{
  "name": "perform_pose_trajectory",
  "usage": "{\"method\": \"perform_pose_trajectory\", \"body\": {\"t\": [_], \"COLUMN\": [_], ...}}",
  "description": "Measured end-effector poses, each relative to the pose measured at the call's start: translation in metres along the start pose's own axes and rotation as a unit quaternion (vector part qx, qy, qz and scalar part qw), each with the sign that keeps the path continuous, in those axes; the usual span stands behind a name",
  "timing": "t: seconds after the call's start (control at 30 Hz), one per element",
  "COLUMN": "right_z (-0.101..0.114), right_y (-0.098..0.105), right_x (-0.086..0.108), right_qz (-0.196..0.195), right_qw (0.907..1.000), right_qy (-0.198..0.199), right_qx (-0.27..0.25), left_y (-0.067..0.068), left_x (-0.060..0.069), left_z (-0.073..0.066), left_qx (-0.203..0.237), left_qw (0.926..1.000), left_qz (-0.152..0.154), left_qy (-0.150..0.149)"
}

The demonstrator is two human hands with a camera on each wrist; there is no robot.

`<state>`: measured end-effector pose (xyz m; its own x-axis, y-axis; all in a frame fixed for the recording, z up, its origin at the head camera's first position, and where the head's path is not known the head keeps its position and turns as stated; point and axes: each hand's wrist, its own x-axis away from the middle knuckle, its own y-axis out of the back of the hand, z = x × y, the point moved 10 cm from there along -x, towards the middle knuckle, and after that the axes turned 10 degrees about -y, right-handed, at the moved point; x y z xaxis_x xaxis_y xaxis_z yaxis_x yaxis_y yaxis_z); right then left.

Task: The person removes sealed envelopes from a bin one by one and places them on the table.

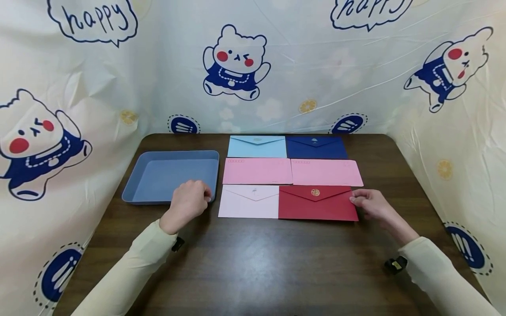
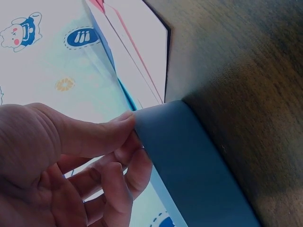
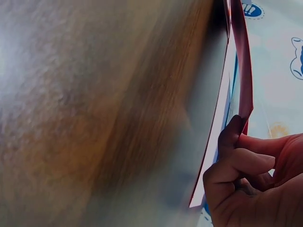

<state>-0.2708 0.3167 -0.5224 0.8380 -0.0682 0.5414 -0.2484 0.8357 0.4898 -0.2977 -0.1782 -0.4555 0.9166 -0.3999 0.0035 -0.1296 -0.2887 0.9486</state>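
Observation:
My left hand [image 1: 187, 202] is at the front right corner of a shallow blue tray [image 1: 174, 169]. In the left wrist view, thumb and bent fingers pinch the tray's rim. Over on the right, my right hand [image 1: 373, 204] pinches the right edge of a red envelope [image 1: 316, 209] with a gold emblem on its flap. The right wrist view shows this envelope's edge raised a little between thumb and fingers. A white envelope [image 1: 247, 208] lies against the red one's left side.
Behind those lie two pink envelopes [image 1: 257, 172] side by side. Farther back are a light blue envelope [image 1: 257, 149] and a dark blue envelope [image 1: 316, 151]. All are on a dark wooden table [image 1: 253, 263]. A cartoon-printed curtain [image 1: 292, 87] surrounds the back and sides.

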Motion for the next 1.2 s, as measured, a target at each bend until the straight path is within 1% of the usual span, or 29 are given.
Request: {"method": "perform_pose_trajectory", "body": {"t": [0.27,0.47,0.73,0.93,1.2], "right_z": [-0.009,-0.013,-0.020,-0.026,-0.029], "right_y": [0.007,0.014,0.021,0.025,0.029], "right_x": [-0.003,-0.007,-0.006,-0.008,-0.010], "right_qz": [0.004,0.008,0.005,0.007,0.004], "right_qw": [0.9999,0.9999,0.9997,0.9996,0.9995], "right_qy": [-0.003,-0.003,-0.022,-0.029,-0.028], "right_qx": [-0.010,-0.010,-0.002,-0.002,0.013], "left_y": [0.002,0.002,0.002,0.001,0.002], "left_x": [0.001,0.001,0.001,0.001,0.002], "left_z": [-0.002,-0.002,-0.001,-0.002,-0.002], "left_qx": [0.001,0.002,-0.001,0.003,0.002], "left_qw": [0.9998,0.9998,0.9998,0.9999,0.9997], "left_qz": [-0.008,-0.008,-0.010,-0.009,-0.015], "left_qy": [-0.017,-0.017,-0.015,-0.014,-0.018]}}
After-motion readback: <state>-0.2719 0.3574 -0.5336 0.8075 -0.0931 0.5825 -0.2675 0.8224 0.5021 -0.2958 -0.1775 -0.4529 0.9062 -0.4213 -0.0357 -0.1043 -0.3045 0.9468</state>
